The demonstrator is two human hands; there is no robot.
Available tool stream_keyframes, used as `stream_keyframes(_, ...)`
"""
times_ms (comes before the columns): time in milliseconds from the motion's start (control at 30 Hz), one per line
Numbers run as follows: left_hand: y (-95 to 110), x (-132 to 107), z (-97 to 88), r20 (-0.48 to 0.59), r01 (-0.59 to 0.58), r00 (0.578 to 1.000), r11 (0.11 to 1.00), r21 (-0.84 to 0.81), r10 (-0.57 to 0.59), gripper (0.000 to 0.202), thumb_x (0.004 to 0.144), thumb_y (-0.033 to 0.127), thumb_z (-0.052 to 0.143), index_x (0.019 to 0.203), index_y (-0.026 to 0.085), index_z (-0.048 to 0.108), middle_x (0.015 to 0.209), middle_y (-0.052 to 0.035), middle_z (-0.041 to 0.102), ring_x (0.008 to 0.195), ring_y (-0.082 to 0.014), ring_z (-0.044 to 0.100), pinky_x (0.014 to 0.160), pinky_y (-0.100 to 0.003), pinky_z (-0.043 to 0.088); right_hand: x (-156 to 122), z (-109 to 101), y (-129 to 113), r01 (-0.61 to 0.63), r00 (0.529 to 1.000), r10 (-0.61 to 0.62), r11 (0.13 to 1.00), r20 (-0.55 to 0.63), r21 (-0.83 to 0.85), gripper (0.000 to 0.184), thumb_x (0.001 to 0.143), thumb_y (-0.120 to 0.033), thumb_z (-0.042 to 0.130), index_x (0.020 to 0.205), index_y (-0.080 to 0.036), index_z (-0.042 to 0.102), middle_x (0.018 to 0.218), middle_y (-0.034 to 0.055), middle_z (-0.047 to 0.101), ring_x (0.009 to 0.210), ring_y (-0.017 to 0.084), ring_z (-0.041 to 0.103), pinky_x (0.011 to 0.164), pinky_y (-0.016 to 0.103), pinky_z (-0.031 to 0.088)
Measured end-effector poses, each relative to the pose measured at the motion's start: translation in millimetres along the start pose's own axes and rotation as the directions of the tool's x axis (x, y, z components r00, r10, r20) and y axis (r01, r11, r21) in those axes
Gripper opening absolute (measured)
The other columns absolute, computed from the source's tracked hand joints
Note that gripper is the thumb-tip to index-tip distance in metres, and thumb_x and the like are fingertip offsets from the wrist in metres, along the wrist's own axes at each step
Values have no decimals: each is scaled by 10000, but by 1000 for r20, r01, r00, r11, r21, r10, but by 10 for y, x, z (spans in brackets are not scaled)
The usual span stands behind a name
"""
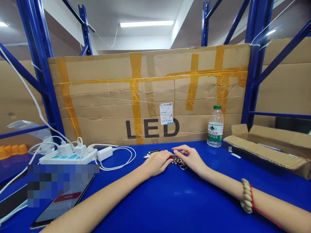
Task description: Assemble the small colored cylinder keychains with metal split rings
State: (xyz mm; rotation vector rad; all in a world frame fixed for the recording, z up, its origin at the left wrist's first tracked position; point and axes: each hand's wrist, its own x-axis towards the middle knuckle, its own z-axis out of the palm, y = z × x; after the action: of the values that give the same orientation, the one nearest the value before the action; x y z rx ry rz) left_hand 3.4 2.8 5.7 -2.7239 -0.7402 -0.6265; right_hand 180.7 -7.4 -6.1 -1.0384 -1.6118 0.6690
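Note:
My left hand [157, 161] lies over a bundle of pens on the blue tabletop, its fingers closed around them. Past its knuckles, the silver and black pen barrels [151, 153] stick out to the left. Between my two hands shows a cluster of small, round, shiny silver and dark ends [177, 160], with a bit of red beside my left fingers. My right hand [193, 160] is cupped at the right side of this cluster, fingers bent but apart, the fingertips close to or touching it. A thin metallic loop [184, 167] shows under the right hand. Both palms are hidden.
To the left are a white power strip [85, 157] with chargers and cables, and a phone [63, 202]. A green-capped water bottle [215, 127] stands at the back right, beside an open cardboard box [264, 147]. A large cardboard panel [109, 106] closes off the back between blue posts.

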Motion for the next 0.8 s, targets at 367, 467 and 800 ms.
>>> stream_keyframes(367, -8, 2, 6, 2, 0, 1000, 1000, 7, 0, 248, 916, 281, 273, 944, 170, 493, 899, -42, 590, 826, -151, 558, 744, -259, 437, -4, 1, -21, 6, 1000, -6, 1000, -6, -6, 335, 686, -429, 593, 882, -169, 674, 908, 74, 589, 637, 132, 555, 353, 177, 426)
stream_keyframes(467, -3, 3, 1, 3, -1, 1000, 1000, 1, 1, 241, 916, 277, 273, 936, 172, 489, 898, -40, 587, 825, -146, 559, 744, -254, 436, -7, 1, -25, 7, 1000, -7, 1000, -16, -13, 333, 685, -426, 591, 874, -165, 676, 908, 76, 585, 630, 128, 551, 353, 176, 425)
stream_keyframes(800, -10, -7, 13, -14, -15, 1000, 1000, 2, 15, 232, 916, 275, 278, 934, 171, 484, 891, -40, 585, 816, -146, 561, 734, -252, 436, -12, 1, -44, 2, 1000, -2, 1000, -25, -4, 333, 688, -422, 588, 875, -160, 671, 899, 72, 598, 588, 111, 529, 353, 180, 420)
